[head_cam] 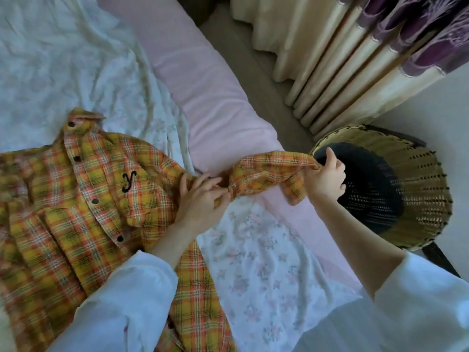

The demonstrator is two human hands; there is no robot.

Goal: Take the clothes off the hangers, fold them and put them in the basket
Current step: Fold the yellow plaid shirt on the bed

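A yellow and orange plaid shirt [83, 199] lies front up on the bed, buttoned, with a black letter on the chest. Its sleeve [266, 174] stretches out to the right over the bed's edge. My left hand [200, 196] pinches the sleeve near the shoulder. My right hand [324, 176] grips the cuff end, held just over the rim of a woven wicker basket [418, 179]. The basket stands on the floor beside the bed with something dark inside. No hanger is in view.
The bed carries a white floral sheet [266, 270] and a pink sheet [208, 85] along its right edge. Cream and purple curtains [355, 59] hang behind the basket. A strip of floor runs between bed and curtains.
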